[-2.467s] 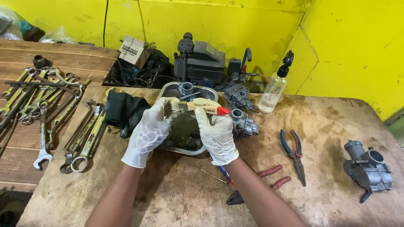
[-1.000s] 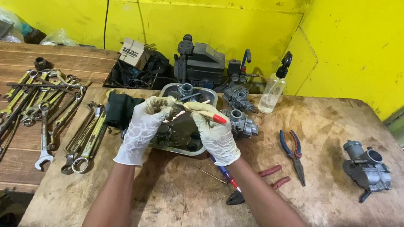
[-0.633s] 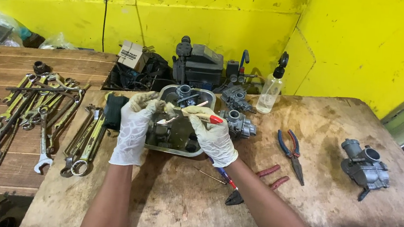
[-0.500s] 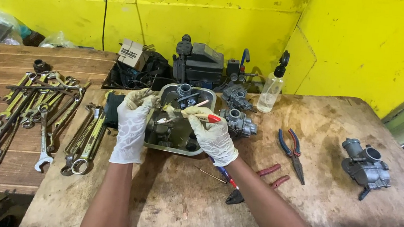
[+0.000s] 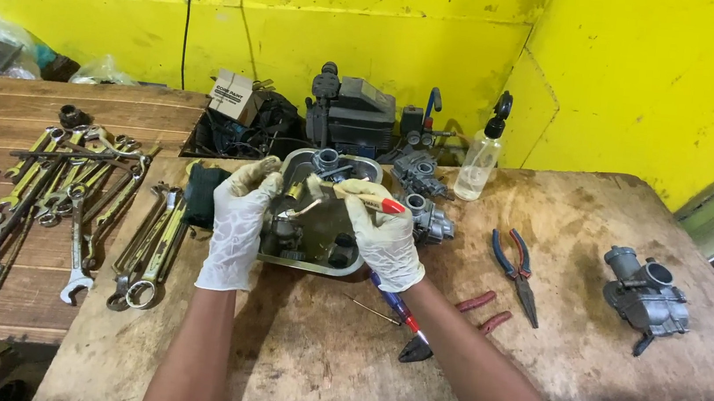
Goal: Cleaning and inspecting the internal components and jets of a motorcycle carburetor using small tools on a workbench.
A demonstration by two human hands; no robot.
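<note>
We see both gloved hands over a metal tray (image 5: pixel 350 266) of engine parts on a worn wooden table (image 5: pixel 535 352). The left hand (image 5: pixel 235 223) grips a small metal part at the tray's left edge, and the right hand (image 5: pixel 384 234) holds a brush (image 5: pixel 366 197) (red-tipped handle) above it. Wrenches (image 5: pixel 74 197) lie to the left, pliers (image 5: pixel 516 266) and a carburetor (image 5: pixel 646 288) to the right.

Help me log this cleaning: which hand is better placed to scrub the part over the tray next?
Right. The right hand already grips the brush, bristles toward the small part the left hand holds above the metal tray.
</note>
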